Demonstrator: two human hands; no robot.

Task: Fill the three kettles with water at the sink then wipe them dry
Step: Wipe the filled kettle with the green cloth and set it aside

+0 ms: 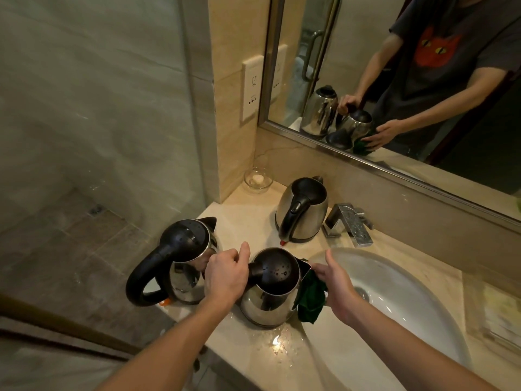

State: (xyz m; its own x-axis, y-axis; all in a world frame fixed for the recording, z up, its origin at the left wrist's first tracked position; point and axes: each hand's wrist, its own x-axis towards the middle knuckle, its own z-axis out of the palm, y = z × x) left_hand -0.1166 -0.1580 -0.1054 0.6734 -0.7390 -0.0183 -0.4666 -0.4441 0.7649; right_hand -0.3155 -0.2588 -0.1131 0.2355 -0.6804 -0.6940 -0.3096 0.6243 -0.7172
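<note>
Probably water-heavy and slick, the kettle (270, 303) is safest held by its handle (254, 273), which the left hand (227, 275) grips, while the right hand (339, 286) presses the soft cloth (311, 300) on with straight fingers.

The pale stone worktop (245, 213) carries three steel kettles: a left kettle (183, 258) at its edge, a front kettle (270, 292) beside the sunken white basin (400, 280), and a back kettle (303, 210) by the chrome tap (349, 224). A glass dish (258, 179) sits in the back corner. Water drops (279, 342) lie near the front.
</note>
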